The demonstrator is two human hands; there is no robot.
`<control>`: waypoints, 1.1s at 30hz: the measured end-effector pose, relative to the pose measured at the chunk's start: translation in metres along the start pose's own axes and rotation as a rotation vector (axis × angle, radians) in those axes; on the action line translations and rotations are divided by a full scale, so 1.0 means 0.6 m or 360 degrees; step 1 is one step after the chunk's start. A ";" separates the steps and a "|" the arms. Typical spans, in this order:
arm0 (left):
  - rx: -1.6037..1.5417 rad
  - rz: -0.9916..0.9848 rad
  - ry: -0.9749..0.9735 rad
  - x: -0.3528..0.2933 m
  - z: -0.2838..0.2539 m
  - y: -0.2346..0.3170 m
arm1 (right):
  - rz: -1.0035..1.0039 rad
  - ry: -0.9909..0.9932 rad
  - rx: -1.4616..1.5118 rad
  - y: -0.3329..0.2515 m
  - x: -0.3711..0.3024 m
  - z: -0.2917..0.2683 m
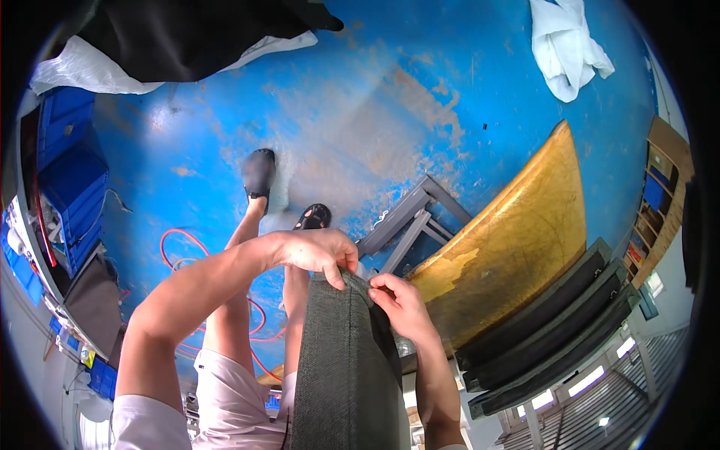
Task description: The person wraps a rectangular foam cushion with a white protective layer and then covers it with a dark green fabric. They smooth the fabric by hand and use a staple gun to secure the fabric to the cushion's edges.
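A dark grey fabric-covered cushion [341,375] stands upright in front of me, reaching down to the lower edge of the view. My left hand [319,250] curls over its top left corner, thumb down on the fabric. At the top right edge my right hand [397,300] pinches the cover. Beyond the cushion my legs and black shoes [259,174] rest on the blue floor [375,90].
A curved yellow wooden panel [517,232] on a grey metal frame [409,221] lies to the right, with several dark cushions [547,337] stacked beside it. White cloth [566,45] lies at the top right, black fabric [187,34] at the top left, blue crates [71,180] on the left, a red hose [184,251] on the floor.
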State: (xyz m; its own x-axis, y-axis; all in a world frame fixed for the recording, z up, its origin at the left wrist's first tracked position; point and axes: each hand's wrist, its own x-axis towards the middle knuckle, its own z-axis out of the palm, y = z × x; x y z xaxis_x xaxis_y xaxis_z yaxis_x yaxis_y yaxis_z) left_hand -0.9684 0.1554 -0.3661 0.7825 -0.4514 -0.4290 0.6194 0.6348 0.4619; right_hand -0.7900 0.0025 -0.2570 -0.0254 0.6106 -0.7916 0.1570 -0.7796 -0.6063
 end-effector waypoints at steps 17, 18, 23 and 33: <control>0.0828 0.0386 0.0633 -0.044 0.076 0.017 | 0.0034 -0.0157 0.0255 0.006 -0.030 -0.005; 0.0898 0.0373 0.0609 -0.043 0.074 0.021 | 0.0319 -0.0246 0.0579 0.011 -0.025 -0.005; 0.0938 0.0449 0.0569 -0.030 0.055 0.017 | 0.0307 -0.0512 0.0584 0.028 0.020 -0.018; 0.0851 0.0044 0.0870 0.017 0.037 0.016 | 0.0150 0.0499 0.0465 0.069 0.103 0.058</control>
State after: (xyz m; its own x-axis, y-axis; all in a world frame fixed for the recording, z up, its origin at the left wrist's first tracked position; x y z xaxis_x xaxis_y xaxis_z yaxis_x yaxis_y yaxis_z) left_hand -0.9532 0.1430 -0.3488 0.7415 0.0235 -0.6706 0.6555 0.1883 0.7313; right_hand -0.8197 0.0030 -0.3334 0.2840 0.5127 -0.8103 -0.1427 -0.8130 -0.5645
